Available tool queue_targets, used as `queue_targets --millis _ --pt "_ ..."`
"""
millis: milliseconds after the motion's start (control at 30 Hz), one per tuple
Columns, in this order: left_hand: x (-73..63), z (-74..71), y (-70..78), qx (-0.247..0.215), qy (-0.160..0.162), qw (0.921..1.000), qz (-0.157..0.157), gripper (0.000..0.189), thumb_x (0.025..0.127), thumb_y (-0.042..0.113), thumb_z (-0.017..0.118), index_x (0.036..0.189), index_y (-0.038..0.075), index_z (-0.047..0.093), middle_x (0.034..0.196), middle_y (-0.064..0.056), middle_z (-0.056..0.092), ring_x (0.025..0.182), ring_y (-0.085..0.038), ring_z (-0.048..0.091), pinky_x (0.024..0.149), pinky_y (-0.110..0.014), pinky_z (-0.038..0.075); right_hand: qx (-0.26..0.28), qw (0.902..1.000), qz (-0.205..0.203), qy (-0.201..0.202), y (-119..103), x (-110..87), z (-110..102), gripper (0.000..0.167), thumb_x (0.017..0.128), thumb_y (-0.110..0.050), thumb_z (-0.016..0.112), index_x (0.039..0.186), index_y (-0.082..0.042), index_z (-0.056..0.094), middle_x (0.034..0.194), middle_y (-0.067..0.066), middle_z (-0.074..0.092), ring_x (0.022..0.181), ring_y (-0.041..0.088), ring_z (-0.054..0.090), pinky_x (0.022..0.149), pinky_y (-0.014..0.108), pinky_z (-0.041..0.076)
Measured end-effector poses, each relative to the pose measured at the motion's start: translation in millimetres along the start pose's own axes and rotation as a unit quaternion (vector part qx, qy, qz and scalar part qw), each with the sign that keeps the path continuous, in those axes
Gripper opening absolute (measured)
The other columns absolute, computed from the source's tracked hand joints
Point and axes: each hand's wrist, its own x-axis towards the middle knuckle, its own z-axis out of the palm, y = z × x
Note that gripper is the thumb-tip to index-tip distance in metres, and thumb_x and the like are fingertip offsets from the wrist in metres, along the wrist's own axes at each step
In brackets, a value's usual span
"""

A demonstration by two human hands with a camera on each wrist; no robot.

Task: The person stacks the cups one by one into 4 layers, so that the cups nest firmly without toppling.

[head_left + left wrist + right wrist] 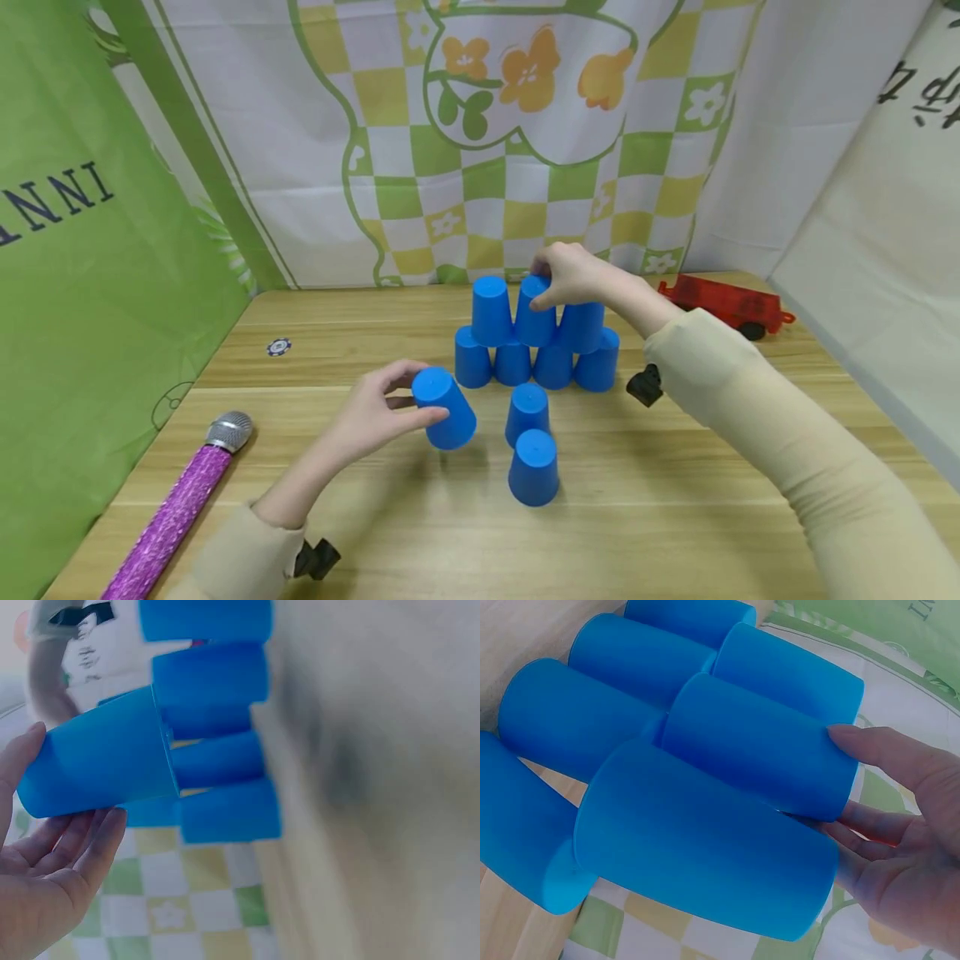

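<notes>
Behind the wooden table (pixel 675 533), a checkered cloth (pixel 465 192) is hung, the broadest thing in view. Toward the table's far side a stack of blue cups (pixel 512 362) is built, mouths down, four below and three above. At the left a pink microphone (pixel 176 517) is laid; at the far right a red toy vehicle (pixel 723 302) is placed.

By the right hand (pixel 573 273), the middle upper cup (pixel 536 327) is pinched near its top, thumb on one side and fingers on the other; whether its weight is borne cannot be told. By the left hand (pixel 378 408), a tilted cup (pixel 459 421) is gripped between thumb and fingers, held clear of the table near the lower row. Before the stack a near loose cup (pixel 534 471) and a farther loose cup (pixel 528 414) are stood mouth down. Smallest, a round chip (pixel 279 347) is laid flat at the left.

As judged, the upper row could be toppled if the pinched cup were tugged sideways, its neighbours being so close. The lower row could be knocked if the tilted cup were swung right, and that cup could be dropped if its smooth, tapering wall were held too lightly.
</notes>
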Motion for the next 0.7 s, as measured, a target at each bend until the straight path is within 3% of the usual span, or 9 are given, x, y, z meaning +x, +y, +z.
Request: queue_targets --millis 233,700 --pt "8.2 -24.7 19.6 0.010 0.046 0.9984 0.031 0.044 0.079 0.022 0.077 0.117 0.008 0.059 0.112 -0.011 0.065 0.104 -0.024 0.063 0.087 -0.036 0.056 -0.003 0.9998 0.009 -0.018 -1 2.1 -3 0.049 0.079 -0.017 0.073 0.119 0.006 0.057 0.114 0.022 0.062 0.105 0.033 0.059 0.089 0.045 0.051" --pt "30.9 -44.0 50.5 0.024 0.066 0.9968 0.038 0.046 0.080 0.023 0.076 0.120 0.007 0.058 0.115 -0.010 0.063 0.106 -0.024 0.063 0.087 -0.034 0.056 -0.011 0.9991 0.019 -0.037 -1 3.3 -6 0.054 0.080 -0.019 0.073 0.124 0.006 0.053 0.120 0.023 0.058 0.112 0.036 0.055 0.093 0.046 0.049"
